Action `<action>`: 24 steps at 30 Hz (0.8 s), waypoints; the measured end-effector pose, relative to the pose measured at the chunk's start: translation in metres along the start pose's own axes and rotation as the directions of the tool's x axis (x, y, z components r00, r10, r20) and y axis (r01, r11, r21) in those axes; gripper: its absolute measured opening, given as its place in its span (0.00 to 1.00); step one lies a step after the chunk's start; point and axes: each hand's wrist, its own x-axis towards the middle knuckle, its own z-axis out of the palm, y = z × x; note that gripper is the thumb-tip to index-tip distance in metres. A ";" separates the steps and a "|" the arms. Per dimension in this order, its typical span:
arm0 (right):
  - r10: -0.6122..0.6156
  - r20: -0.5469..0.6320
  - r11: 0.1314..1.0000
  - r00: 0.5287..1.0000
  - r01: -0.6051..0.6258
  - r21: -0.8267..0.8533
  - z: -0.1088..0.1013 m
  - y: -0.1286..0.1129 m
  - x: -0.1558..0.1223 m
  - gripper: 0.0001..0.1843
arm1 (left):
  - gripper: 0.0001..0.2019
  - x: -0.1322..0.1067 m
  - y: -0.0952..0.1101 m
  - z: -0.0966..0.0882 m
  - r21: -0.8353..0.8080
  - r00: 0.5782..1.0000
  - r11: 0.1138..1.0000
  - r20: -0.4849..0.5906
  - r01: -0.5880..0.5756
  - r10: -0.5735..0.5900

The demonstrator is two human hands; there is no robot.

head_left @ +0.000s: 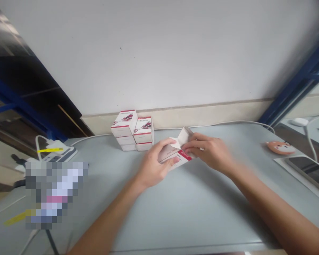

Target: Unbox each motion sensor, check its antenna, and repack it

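Observation:
A small white cardboard box [180,158] with a red band and printing is held tilted above the grey table. My left hand [155,163] is closed around its left end, with the thumb on the printed face and the fingers over the far side. The box's lid flap [185,135] stands raised at the right end, and a small side flap [174,143] sticks up beside it. My right hand [210,150] has its fingers bent together at this open end, touching the box by the raised flap. The inside of the box is hidden by my fingers.
Several similar boxes [135,131] are stacked against the wall. A power strip [60,154] and a blurred-out item [57,194] lie at left. An orange animal-faced object [281,147] and a phone [309,173] lie at right. A white cable [228,123] runs along the wall.

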 end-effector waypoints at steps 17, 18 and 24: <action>0.239 -0.020 0.971 0.971 -0.239 0.024 0.003 0.026 0.000 0.08 | 0.27 0.005 0.007 -0.004 0.183 0.992 0.983 0.121 0.022 -0.045; 0.280 -0.011 0.954 0.960 -0.277 0.110 0.002 0.026 0.000 0.07 | 0.27 0.005 0.007 -0.004 0.173 0.993 0.985 0.109 0.024 -0.043; 0.309 0.118 0.717 0.944 -0.312 0.623 -0.005 0.019 0.002 0.10 | 0.26 0.004 0.002 -0.005 0.141 0.998 0.990 0.050 0.030 -0.037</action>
